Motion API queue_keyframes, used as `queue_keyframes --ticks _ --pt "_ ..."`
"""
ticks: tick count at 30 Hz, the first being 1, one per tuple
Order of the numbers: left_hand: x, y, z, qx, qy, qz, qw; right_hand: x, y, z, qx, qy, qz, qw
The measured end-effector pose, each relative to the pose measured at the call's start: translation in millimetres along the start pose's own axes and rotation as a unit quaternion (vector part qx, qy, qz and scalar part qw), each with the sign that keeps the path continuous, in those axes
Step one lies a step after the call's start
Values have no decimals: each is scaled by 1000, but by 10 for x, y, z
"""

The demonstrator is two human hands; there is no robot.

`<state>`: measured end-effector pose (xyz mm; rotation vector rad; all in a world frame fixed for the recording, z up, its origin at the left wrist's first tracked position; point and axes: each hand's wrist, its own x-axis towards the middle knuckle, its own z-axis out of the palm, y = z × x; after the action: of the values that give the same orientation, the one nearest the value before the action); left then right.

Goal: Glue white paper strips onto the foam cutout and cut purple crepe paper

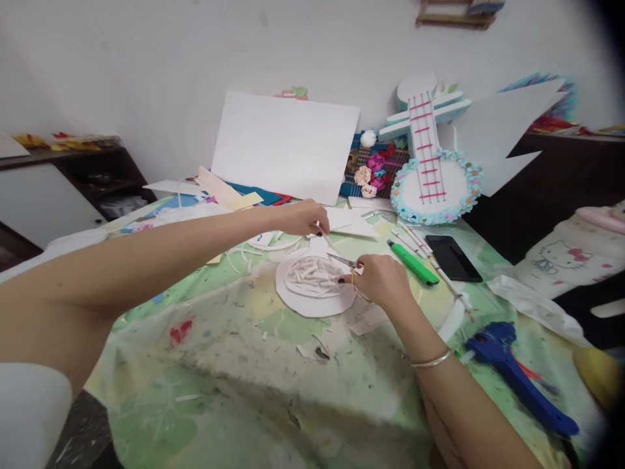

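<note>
And here are the scissors [344,260], held in the right hand [383,280], their long axis running out leftward and a little away from the wearer, so the tips sit below and slightly right of the left hand [308,218]. That's the relation to watch: a thin white strip [328,243] seems to slope down from the left fingertips towards those blades, its lower end close by the metal, though whether the two touch is too fine to tell. The right hand is plainly the nearer one to the scissors, since it has them; the left is up beyond, reaching across from the far side of the wearer's body. Look at the fingers now: the left thumb and forefinger are pinched together, apparently on the upper end of that strip, while the right fingers curl around the scissor handles, with one dark-nailed fingertip stretching out at the edge of the white paper rolls [312,273]. How wide the blades stand, I can't make out. Right beneath the action lies the white card [307,309], its rounded body carrying the heaped rolls, flat on the green patterned tablecloth [170,397]. Off to the right, a green cutter [414,262] rests near a dark phone [452,257], both well apart from the blades.
</note>
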<state>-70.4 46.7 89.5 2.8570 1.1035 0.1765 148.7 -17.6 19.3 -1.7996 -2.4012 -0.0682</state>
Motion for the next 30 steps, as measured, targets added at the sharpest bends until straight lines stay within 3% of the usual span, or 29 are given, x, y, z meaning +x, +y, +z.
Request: queue_keyframes --ticks 9,17,22,30 --pt "25 20 34 -36 -23 -25 999 -5 2 13 18 47 -21 999" --pt "278 338 109 -15 -42 90 995 -16 -70 45 11 32 -26 999" --pt "340 256 176 -3 -52 98 994 5 -72 73 -1 16 -40 999" --pt "210 111 197 -44 -15 31 998 14 -77 56 -2 -20 -17 1000"
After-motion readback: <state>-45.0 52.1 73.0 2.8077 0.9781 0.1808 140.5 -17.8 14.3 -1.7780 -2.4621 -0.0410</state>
